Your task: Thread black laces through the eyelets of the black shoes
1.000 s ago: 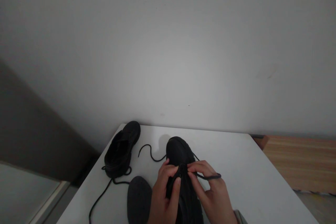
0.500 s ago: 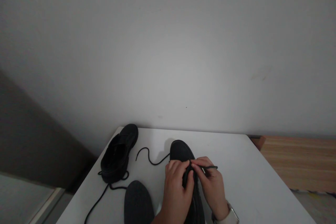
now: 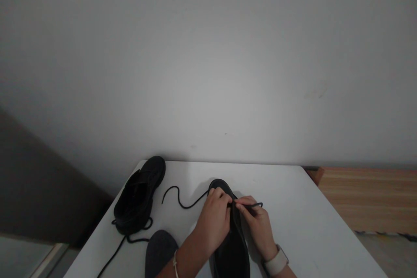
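Note:
A black shoe (image 3: 231,252) lies on the white table before me, its toe toward the wall. My left hand (image 3: 212,218) is closed on the shoe's upper near the lace holes, fingertips curled over the edge. Against the shoe's right side, my right hand (image 3: 259,226) pinches a black shoelace (image 3: 254,205) between thumb and finger, and its end sticks out to the right. Both sets of fingertips nearly meet; the lace hole between them is hidden. From the shoe's left side another length of lace (image 3: 181,203) trails loosely over the tabletop.
The second black shoe (image 3: 132,208) stands at the table's left edge, its lace (image 3: 114,255) trailing toward me. A dark grey insole (image 3: 159,252) lies beside my left forearm. Behind the white table (image 3: 299,226) rises a plain wall (image 3: 221,74). Wooden furniture (image 3: 368,200) is at right.
My left hand has turned and moved slightly toward the toe, uncovering the shoe's opening. The right hand keeps its pinch on the lace. The whole view has shifted a little.

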A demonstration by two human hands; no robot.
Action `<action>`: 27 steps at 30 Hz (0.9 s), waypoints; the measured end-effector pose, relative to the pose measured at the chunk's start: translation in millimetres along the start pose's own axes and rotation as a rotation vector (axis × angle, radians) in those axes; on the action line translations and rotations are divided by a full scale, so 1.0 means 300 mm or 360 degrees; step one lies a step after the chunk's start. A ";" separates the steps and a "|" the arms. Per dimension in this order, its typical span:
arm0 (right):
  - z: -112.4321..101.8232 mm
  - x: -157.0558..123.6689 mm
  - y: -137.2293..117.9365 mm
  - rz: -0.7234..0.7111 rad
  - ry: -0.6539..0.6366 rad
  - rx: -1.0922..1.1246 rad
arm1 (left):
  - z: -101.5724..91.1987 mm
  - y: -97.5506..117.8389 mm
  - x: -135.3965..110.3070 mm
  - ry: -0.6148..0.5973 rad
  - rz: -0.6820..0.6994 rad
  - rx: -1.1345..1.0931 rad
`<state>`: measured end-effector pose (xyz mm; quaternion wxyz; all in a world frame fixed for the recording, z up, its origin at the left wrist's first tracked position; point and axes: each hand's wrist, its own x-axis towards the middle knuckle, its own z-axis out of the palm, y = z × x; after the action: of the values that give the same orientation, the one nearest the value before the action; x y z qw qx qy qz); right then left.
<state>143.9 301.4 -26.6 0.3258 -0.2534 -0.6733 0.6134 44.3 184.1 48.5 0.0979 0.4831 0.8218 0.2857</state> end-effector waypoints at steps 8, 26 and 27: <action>-0.017 0.006 -0.006 0.0063 -0.0138 0.0082 | 0.003 0.014 0.041 -0.0179 0.0004 0.0310; -0.093 0.239 0.033 0.0185 -0.0159 0.0253 | -0.269 -0.033 -0.066 -0.0340 -0.0063 0.0489; -0.077 0.256 0.035 0.0170 -0.0160 0.0256 | -0.261 -0.039 -0.074 -0.0359 -0.0089 0.0375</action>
<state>109.9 374.9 -26.4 0.2778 -0.2309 -0.6228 0.6940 12.9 131.7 103.3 0.1401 0.4971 0.8466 0.1283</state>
